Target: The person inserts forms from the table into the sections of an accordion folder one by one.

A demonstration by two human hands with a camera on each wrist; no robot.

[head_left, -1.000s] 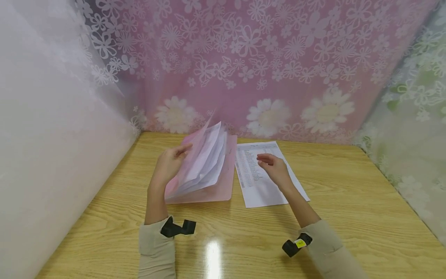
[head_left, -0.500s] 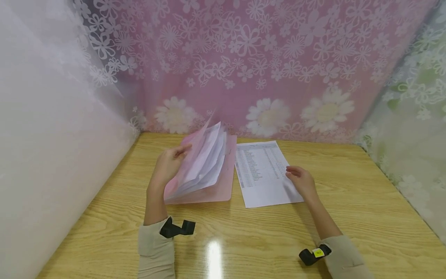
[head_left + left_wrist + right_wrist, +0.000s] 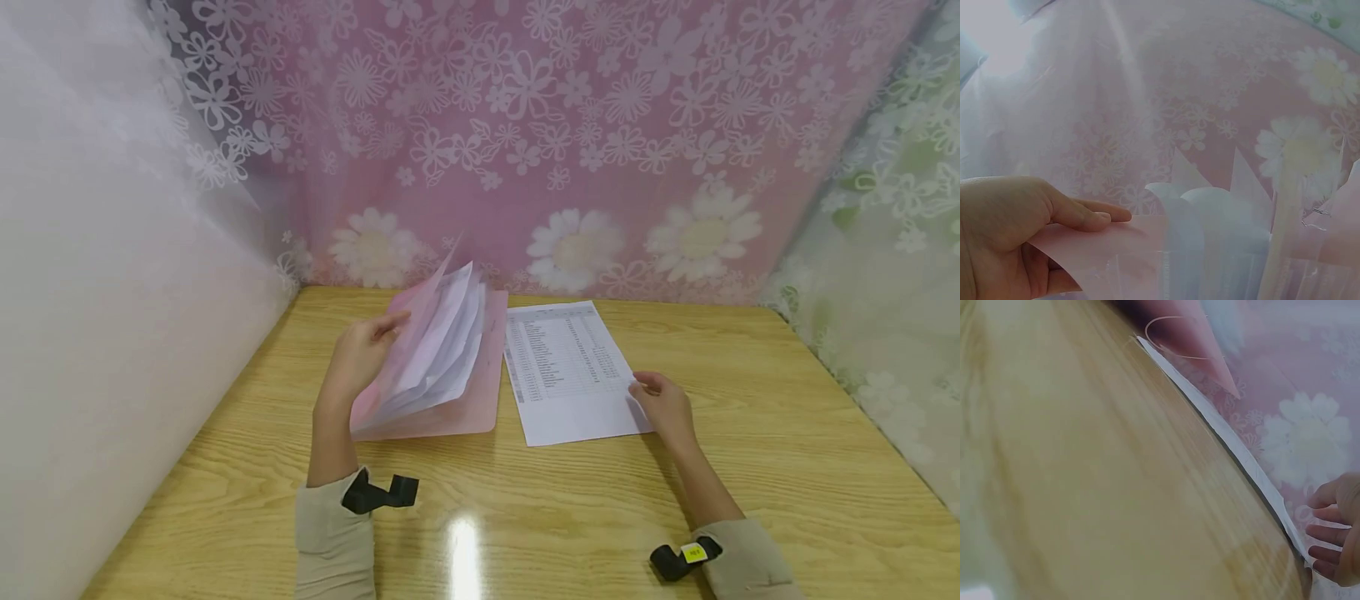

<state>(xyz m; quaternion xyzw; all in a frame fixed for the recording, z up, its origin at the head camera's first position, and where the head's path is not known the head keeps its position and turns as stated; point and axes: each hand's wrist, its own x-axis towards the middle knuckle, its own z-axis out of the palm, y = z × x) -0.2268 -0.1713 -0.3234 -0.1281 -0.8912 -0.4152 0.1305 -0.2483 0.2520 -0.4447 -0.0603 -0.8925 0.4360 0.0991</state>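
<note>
The left hand [image 3: 360, 354] is reaching forward from a beige sleeve, its thumb and fingers pinching closed, with a black camera strapped at the wrist. The right hand [image 3: 663, 406] is lying low, well apart to the right, fingers loosely curled, fingertips [image 3: 1322, 534] pointing left, its forearm stretching back to a beige sleeve.

Left hand [image 3: 1004, 234]: thumb lies over the top edge of a pink folder flap [image 3: 1116, 240]. White sheets [image 3: 1210, 219] stand just beyond the thumb tip; floral curtain [image 3: 1222, 94] behind.
</note>
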